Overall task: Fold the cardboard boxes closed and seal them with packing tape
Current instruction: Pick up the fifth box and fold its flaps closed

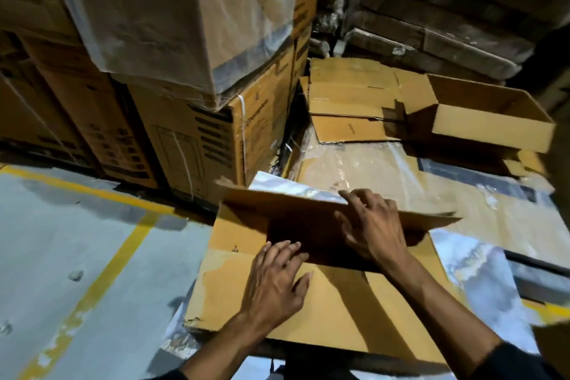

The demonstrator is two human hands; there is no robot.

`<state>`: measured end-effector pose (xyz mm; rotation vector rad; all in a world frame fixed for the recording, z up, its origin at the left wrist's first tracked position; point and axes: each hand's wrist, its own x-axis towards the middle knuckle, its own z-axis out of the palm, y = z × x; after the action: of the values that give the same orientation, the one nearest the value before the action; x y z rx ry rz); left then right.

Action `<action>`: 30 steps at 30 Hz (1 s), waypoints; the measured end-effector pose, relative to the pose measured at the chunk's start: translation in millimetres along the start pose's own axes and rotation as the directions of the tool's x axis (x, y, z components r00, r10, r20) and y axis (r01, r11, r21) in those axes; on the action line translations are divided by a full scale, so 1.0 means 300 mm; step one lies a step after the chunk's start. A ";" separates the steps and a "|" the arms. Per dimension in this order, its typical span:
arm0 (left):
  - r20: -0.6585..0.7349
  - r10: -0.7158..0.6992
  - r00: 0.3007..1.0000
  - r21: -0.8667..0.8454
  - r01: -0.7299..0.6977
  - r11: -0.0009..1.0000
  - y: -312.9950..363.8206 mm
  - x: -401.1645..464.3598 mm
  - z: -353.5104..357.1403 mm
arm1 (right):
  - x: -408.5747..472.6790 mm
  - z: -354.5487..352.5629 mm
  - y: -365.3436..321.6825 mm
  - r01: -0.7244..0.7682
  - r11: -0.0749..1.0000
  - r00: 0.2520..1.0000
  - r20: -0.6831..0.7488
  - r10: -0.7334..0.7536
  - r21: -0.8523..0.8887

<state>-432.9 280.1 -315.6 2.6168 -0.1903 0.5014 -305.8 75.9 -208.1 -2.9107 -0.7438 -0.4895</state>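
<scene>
A brown cardboard box [354,311] lies in front of me, low in the view. Its near flap is folded down flat. My left hand [274,281] rests on that flap with straight fingers, fingertips at the flap's far edge. The far flap [277,203] stands half raised over a dark gap. My right hand [370,222] reaches over the gap and holds the far flap's edge, fingers curled over it. No tape is in view.
Stacked printed cartons [197,139] wrapped in plastic film rise at the left and back. An open shallow box [493,120] and flattened cardboard [348,102] lie behind on a film-covered surface. Grey floor with yellow lines [92,287] spreads to the left.
</scene>
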 end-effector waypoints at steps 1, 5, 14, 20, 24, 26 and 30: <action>-0.059 0.030 0.998 -0.007 -0.031 1.000 0.013 -0.008 -0.005 | -0.051 -0.009 0.015 -0.012 1.000 1.000 0.022 0.011 0.015; -0.266 0.199 0.943 0.036 -0.197 0.980 0.098 -0.026 -0.038 | -0.223 0.009 0.143 -0.075 0.995 0.975 0.214 0.058 0.073; 0.426 0.010 0.905 0.167 -0.089 0.982 0.263 0.035 0.059 | -0.488 0.110 0.318 -0.211 0.972 0.903 0.402 0.153 0.105; 0.595 -0.047 0.802 0.253 -0.132 0.959 0.275 0.012 0.087 | -0.599 0.151 0.296 -0.223 0.966 0.917 0.363 0.164 0.128; 0.613 -0.027 0.790 0.244 -0.157 0.957 0.291 -0.017 0.085 | -0.667 0.157 0.278 -0.246 0.960 0.929 0.317 0.193 0.136; 0.620 -0.009 0.784 0.241 -0.179 0.954 0.323 -0.027 0.093 | -0.693 0.147 0.277 -0.254 0.948 0.943 0.266 0.198 0.194; 0.671 0.075 0.737 0.175 -0.256 0.951 0.452 -0.006 0.152 | -0.693 0.093 0.307 -0.314 0.741 0.941 0.092 0.326 0.593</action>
<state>-449.7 139.3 -297.1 2.9424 -0.6315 -0.4148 -426.0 -93.8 -304.5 -2.3424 -0.2920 -0.1866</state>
